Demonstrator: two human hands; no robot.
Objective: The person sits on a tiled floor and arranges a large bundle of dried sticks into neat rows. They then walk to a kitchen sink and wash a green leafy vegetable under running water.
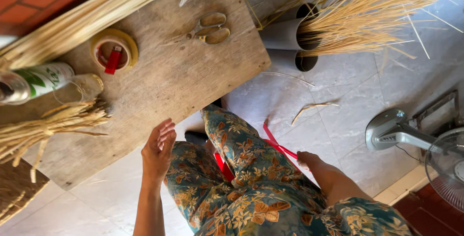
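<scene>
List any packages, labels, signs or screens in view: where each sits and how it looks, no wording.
Labelled bottle: lying on its side at the wooden board's left edge; cylindrical, white label with green patches.
Tape roll: on the board right of the bottle; round, yellowish, a red lighter inside.
No signs or screens.

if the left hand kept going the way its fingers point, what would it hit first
Probably the wooden board: the left hand is open, fingers aimed up toward the board's near edge just ahead. Height above the board is unclear, so it might pass over the bare wood toward the scissors.
</scene>
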